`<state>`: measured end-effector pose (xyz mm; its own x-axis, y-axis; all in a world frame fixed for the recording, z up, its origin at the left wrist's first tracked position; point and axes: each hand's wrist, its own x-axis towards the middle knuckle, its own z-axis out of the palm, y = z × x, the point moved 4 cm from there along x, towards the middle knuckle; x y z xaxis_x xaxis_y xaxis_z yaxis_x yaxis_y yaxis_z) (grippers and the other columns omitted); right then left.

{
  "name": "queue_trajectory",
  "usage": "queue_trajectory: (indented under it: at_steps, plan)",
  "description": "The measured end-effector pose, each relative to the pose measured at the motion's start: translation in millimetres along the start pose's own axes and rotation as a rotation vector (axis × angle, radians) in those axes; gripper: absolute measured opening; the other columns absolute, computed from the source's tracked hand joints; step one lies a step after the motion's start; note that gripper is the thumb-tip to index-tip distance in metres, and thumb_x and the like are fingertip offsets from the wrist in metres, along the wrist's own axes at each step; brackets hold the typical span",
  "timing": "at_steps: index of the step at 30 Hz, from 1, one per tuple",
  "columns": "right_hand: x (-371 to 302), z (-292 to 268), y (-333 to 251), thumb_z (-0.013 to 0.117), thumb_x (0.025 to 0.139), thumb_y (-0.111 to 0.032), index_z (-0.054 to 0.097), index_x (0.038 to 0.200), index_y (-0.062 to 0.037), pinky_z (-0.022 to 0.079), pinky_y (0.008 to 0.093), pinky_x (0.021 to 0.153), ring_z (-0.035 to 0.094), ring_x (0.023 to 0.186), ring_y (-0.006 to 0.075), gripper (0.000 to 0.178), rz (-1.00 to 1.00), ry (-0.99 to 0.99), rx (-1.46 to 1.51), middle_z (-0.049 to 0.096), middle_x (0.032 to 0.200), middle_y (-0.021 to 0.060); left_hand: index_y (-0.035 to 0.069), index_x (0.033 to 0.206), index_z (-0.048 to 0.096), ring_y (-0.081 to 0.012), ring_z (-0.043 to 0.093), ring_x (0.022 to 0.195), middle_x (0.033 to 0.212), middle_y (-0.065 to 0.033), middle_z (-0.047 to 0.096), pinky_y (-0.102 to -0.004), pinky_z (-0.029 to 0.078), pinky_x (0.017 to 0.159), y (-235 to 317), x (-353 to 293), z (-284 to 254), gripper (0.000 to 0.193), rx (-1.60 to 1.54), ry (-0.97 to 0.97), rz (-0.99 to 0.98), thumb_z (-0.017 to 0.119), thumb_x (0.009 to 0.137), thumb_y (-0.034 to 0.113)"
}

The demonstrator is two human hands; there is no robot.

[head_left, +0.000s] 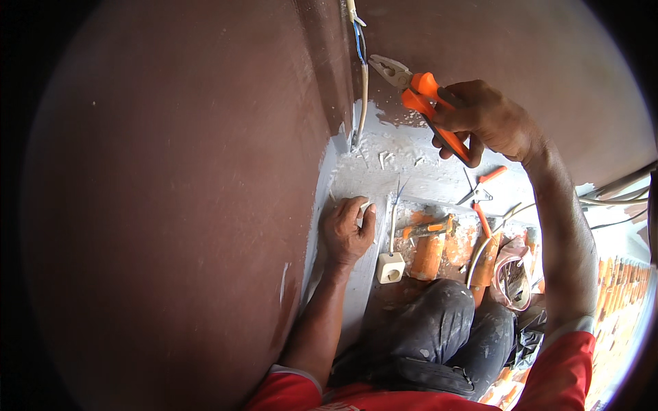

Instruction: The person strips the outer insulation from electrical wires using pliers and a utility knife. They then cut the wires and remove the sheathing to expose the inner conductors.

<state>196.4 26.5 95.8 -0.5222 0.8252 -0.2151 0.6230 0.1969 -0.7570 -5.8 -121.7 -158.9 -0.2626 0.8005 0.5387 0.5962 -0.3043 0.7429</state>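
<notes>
My right hand [490,120] is raised and closed around the orange-and-black handles of combination pliers [419,99]. The pliers' metal jaws point up and left, close beside a pale cable [364,96] in the wall corner. A stretch of this cable lacks its outer sheath, so blue and dark inner wires [359,42] show. Lower down, my left hand [348,231] rests near the painted ledge with its fingers curled. Something small and whitish shows at its thumb and fingertips, too small to name.
On the ledge [439,175] lie white scraps and an orange-handled hand tool [483,194]. A white socket box [391,268] with a cable, an orange utility knife [428,228] and roof tiles [428,257] are near my knees. Brown walls [185,192] rise left and ahead.
</notes>
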Motion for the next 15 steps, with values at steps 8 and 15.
queue_trajectory:
  at_steps: [8,15]
  plan:
    - [-5,15,-13,0.067,0.110,-0.024,0.072,0.126,-0.0014,0.060,0.0395,0.064,0.074,0.071,0.0192,0.029,-0.118,0.292,-0.485,0.075,0.083,0.0134,0.006,0.106,0.072,-0.0271,0.066,0.069,0.082,-0.0096,0.068,-0.0400,0.053,0.062,-4,0,-2,0.016,0.022,0.007,0.017,0.081,0.097,0.016]
    - [-5,12,-12,0.070,0.106,-0.021,0.071,0.121,0.0008,0.061,0.0505,0.078,0.077,0.085,0.0425,0.026,-0.089,0.253,-0.385,0.077,0.091,0.0227,0.006,0.106,0.072,-0.0277,0.066,0.068,0.081,-0.0096,0.066,-0.0405,0.053,0.061,-3,1,-1,0.016,0.005,-0.008,0.000,0.081,0.097,0.015]
